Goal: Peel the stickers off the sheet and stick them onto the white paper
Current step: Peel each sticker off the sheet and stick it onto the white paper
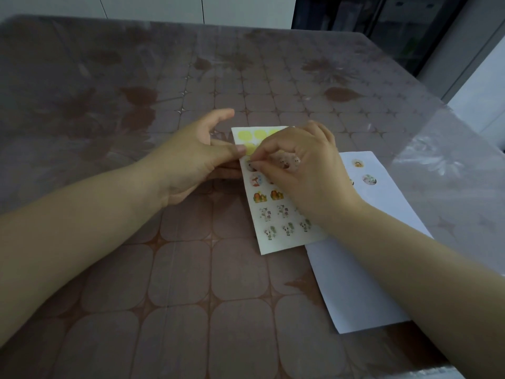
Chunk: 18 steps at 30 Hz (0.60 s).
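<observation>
One sticker sheet (276,242) lies on the patterned brown surface (191,269) in front of the person. Its long axis runs away from the person, with the far end leaning a little to the left. At that far end are four plain yellow circles (244,135). The nearest row (288,228) shows three flower stickers, and the right hand partly covers the rows beyond it.

The left hand (191,160) holds the sheet's left edge. Its thumb presses on top and its lower fingers are curled underneath, while the index finger points up and away. The right hand (303,165) reaches over the sheet from the right. Its thumb and index fingertip pinch one round sticker (250,167) in the left column, just below the yellow circles.

One white paper (363,283) lies just to the right of the sheet, its long axis also running near to far. The right forearm crosses it, and the sheet's near right corner appears to overlap its left edge. At its far end the paper carries three stuck stickers (369,179): two in full view and one mostly hidden behind the right hand.
</observation>
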Tool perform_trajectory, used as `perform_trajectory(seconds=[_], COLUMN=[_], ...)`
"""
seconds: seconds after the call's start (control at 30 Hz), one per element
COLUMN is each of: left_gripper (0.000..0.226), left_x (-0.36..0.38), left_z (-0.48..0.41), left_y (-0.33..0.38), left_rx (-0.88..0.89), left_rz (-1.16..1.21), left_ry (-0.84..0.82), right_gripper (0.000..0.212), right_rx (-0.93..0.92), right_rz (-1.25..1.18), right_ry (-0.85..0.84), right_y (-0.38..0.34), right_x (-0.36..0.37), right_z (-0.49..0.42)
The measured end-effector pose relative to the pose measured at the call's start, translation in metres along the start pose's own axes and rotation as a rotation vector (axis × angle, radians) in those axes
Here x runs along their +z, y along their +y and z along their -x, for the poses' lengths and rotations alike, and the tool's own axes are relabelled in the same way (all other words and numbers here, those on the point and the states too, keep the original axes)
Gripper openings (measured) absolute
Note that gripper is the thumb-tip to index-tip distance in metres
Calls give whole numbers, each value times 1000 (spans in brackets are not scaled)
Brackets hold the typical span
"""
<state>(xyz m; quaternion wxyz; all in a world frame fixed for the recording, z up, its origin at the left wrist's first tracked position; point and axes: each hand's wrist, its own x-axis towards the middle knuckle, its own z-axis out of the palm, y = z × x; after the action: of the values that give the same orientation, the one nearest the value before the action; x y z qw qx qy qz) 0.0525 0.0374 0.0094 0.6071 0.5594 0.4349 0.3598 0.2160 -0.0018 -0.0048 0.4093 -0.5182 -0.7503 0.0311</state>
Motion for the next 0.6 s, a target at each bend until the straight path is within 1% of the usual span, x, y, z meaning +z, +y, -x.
perform_trajectory(seconds=[0.13, 0.23, 0.33, 0.4, 0.5, 0.57, 0.6], left_gripper=[69, 70, 68, 68, 69, 72, 73], left_x=[-5, -8, -7, -6, -4, -5, -7], left_z=[1, -1, 0, 2, 3, 3, 2], left_y=[-4, -6, -4, -3, 0, 2, 4], left_rx=[144, 181, 198, 196, 181, 149, 136], left_rz=[-308, -395, -420, -416, -383, -318, -307], left_ry=[-10, -23, -28, -21, -25, -13, 1], right_gripper=[11, 8, 6, 9, 11, 8, 7], right_rx=[218, 348, 416, 461, 479, 457, 444], right_rz=[-239, -386, -429, -455, -449, -385, -330], right_ry=[-167, -209, -211, -190, -155, -165, -199], right_y=[-7, -13, -15, -14, -12, -10, -8], right_x=[-9, -14, -16, -16, -25, -46, -60], right_z=[0, -1, -1, -2, -7, -14, -18])
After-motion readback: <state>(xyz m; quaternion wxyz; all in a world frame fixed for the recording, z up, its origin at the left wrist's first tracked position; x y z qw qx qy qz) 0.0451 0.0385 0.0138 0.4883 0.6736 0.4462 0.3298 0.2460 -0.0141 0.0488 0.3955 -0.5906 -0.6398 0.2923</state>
